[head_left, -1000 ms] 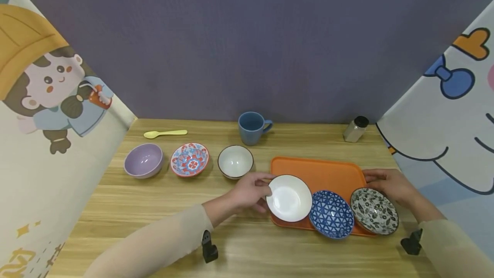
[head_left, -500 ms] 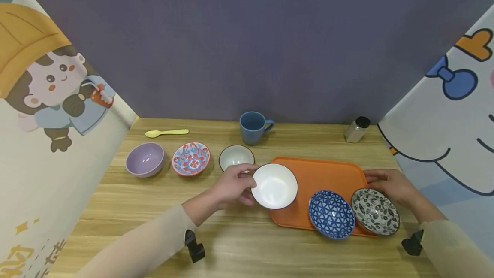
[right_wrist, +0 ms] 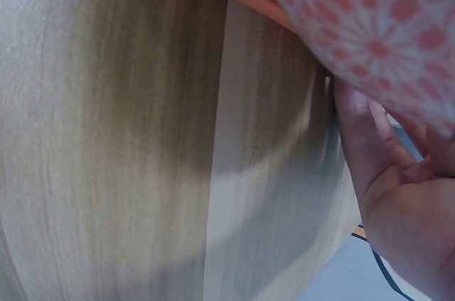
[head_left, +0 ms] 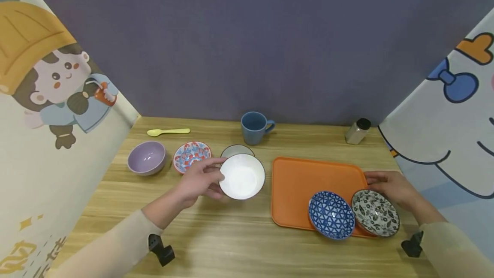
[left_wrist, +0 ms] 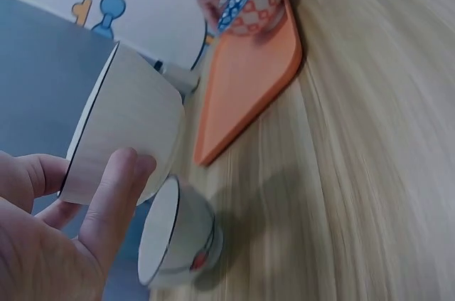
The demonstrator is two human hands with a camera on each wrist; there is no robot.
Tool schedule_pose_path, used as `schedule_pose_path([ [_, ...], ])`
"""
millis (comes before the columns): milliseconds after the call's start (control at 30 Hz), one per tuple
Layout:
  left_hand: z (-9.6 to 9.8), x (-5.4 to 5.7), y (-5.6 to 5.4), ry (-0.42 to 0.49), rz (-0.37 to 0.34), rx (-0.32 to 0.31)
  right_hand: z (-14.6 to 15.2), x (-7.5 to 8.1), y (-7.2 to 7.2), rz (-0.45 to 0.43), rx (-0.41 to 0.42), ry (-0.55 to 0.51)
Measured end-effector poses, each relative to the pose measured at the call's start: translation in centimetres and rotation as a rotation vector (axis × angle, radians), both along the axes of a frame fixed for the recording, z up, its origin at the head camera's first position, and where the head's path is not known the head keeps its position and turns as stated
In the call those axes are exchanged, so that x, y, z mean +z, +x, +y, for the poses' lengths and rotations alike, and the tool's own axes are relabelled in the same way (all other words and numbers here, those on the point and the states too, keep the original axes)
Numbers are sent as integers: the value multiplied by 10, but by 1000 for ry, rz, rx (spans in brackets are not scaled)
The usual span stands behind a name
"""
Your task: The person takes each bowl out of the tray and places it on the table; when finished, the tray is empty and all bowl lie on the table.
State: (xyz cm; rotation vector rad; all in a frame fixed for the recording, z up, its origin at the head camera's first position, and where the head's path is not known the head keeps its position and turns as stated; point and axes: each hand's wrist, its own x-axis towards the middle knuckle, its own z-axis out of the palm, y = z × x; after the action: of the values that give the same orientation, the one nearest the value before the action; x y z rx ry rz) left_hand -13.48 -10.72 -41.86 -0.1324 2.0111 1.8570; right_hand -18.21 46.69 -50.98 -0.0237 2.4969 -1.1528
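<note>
My left hand [head_left: 197, 180] grips a white bowl [head_left: 242, 177] with a thin dark rim, thumb at the rim and fingers underneath. In the left wrist view this bowl hangs above the table, tilted, beside a smaller white bowl [left_wrist: 181, 237] standing on the wood. At the right, my right hand [head_left: 391, 186] touches the right edge of the orange tray [head_left: 293, 170], its fingers fairly straight. Next to it lies a black-and-white leaf-patterned bowl [head_left: 375, 213], beside a blue triangle-patterned bowl [head_left: 332, 215]; both overlap the tray's front edge. The patterned bowl hides some right fingers in the right wrist view.
A purple bowl [head_left: 146, 158] and a red-and-blue patterned bowl [head_left: 189, 154] stand at the left. Behind them lies a yellow spoon [head_left: 167, 132]. A blue mug [head_left: 253, 128] and a black-capped jar [head_left: 357, 131] stand near the back wall [head_left: 247, 46].
My left hand has lifted the white bowl off the tray and carried it left, in front of the smaller white bowl. My right hand has stayed at the tray's edge.
</note>
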Motion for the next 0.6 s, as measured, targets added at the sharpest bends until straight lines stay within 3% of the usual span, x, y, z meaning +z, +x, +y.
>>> schedule_pose_path([
  [333,-54,7,17,-16,4,87,-1,-4,1,17,24,-45],
  [600,-102,-4,39,-51,9,155,1,-3,0,15,18,1],
])
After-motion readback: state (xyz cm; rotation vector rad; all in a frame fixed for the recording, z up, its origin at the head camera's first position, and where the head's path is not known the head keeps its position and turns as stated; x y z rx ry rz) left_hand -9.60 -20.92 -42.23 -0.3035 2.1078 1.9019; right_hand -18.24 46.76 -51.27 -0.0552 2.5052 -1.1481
